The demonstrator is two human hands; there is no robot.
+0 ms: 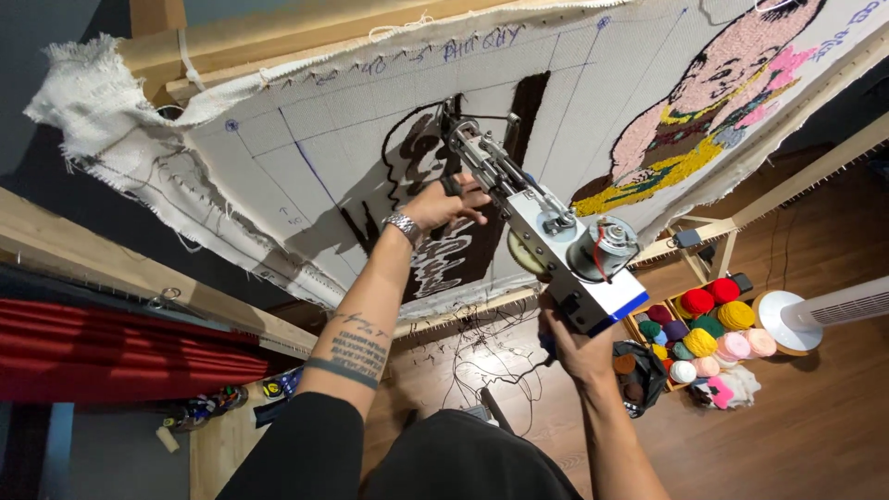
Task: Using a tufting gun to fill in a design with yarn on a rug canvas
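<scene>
Stretching across a wooden frame (231,42), one pale cloth (306,139) is seen, marked with a blue grid and partly filled with dark and coloured yarn. Against it the left hand (443,202) is closed around the front bar of a single tufting gun (537,222), a metal watch (403,225) being worn at the wrist. The gun's needle end is pressed to the cloth beside the dark tufted patch (463,250). Lower down, the rear handle is clasped by the right hand (574,347). On the floor at right, one crate of yarn balls (708,333) is set near one white fan (815,315).
</scene>
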